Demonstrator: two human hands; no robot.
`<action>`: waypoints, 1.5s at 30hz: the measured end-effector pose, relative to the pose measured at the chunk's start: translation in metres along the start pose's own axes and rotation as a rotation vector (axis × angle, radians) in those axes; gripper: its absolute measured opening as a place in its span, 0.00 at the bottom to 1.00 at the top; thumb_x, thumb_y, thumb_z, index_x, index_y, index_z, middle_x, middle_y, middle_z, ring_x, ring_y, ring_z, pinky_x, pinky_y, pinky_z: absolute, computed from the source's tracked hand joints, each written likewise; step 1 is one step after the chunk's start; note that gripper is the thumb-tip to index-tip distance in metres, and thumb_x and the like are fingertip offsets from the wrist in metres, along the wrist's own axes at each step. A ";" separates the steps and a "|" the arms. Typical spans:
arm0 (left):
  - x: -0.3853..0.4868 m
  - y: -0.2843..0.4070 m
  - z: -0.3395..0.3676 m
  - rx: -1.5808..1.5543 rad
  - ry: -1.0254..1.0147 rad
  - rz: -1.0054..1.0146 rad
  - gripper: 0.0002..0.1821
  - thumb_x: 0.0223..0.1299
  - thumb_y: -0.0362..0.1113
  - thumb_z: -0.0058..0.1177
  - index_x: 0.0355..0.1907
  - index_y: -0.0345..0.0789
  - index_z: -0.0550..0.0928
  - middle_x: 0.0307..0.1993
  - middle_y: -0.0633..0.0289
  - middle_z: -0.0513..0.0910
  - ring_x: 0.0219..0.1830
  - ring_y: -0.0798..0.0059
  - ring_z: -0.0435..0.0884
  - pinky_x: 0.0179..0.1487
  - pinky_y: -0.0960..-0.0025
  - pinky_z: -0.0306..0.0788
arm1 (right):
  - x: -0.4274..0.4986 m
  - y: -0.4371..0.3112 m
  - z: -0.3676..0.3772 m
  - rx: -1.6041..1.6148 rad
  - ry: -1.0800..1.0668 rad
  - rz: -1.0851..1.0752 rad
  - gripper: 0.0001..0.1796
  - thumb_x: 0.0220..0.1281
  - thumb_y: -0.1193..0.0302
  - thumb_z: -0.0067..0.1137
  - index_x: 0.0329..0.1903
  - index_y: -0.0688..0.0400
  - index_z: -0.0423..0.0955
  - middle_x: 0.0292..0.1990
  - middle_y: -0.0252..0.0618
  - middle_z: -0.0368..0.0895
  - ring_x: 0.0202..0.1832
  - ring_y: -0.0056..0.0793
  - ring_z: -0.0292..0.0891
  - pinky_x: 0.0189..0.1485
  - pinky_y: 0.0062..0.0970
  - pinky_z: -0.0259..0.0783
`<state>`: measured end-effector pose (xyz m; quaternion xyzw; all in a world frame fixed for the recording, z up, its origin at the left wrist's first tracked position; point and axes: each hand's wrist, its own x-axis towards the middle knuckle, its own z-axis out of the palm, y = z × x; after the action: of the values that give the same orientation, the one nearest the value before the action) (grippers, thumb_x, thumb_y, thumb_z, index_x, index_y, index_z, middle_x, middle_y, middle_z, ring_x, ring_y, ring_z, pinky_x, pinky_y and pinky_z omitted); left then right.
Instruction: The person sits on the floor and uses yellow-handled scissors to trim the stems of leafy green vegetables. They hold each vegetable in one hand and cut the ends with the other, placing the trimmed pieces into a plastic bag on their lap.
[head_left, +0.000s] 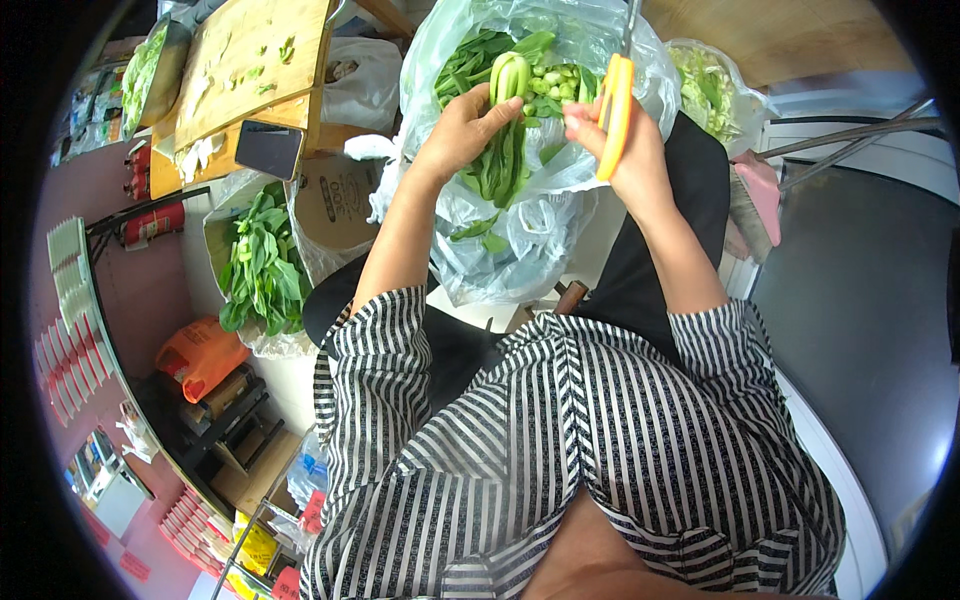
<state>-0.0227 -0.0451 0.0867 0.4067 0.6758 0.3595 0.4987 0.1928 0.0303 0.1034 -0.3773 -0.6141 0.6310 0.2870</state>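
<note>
My left hand (471, 131) grips a bok choy (510, 79) by its pale stalks, with its dark leaves hanging down below the fingers. In my right hand (637, 146) is a cutting tool (616, 120) with an orange-yellow handle. Its narrow metal end points away from me and runs out at the top of the view; whether it is a knife or scissors I cannot tell. Both hands are over an open clear plastic bag (600, 22) between my knees. Inside the bag are loose green leaves (469, 71) and several cut bok choy bases (555, 81).
Whole bok choy (262, 262) fill a plastic-lined cardboard box (334, 199) at left. Beyond it, a phone (268, 150) lies on a wooden table (251, 64) with vegetable scraps. A bag of pale chopped leaves (705, 97) and a pink broom (759, 195) are at right.
</note>
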 end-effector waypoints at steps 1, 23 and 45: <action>-0.004 -0.002 0.003 -0.071 0.003 0.013 0.20 0.69 0.45 0.55 0.52 0.30 0.76 0.39 0.61 0.84 0.40 0.80 0.80 0.45 0.74 0.74 | 0.007 0.005 0.003 -0.093 0.023 0.002 0.18 0.59 0.70 0.68 0.44 0.65 0.70 0.44 0.47 0.84 0.42 0.26 0.80 0.49 0.26 0.74; -0.048 0.007 0.034 0.109 0.205 0.359 0.26 0.69 0.42 0.53 0.63 0.29 0.71 0.53 0.49 0.77 0.54 0.61 0.78 0.57 0.65 0.71 | 0.018 0.014 0.025 0.010 -0.195 -0.142 0.19 0.53 0.65 0.74 0.38 0.61 0.74 0.32 0.28 0.75 0.35 0.18 0.71 0.39 0.20 0.69; -0.049 0.028 0.059 -0.090 0.422 0.134 0.21 0.56 0.35 0.68 0.47 0.28 0.76 0.32 0.64 0.80 0.33 0.82 0.76 0.38 0.75 0.72 | 0.023 0.040 0.027 0.077 0.054 -0.081 0.28 0.48 0.57 0.77 0.38 0.63 0.71 0.31 0.37 0.81 0.34 0.27 0.79 0.41 0.25 0.75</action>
<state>0.0482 -0.0738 0.1161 0.3437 0.7200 0.4987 0.3387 0.1616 0.0304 0.0603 -0.3578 -0.5963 0.6316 0.3428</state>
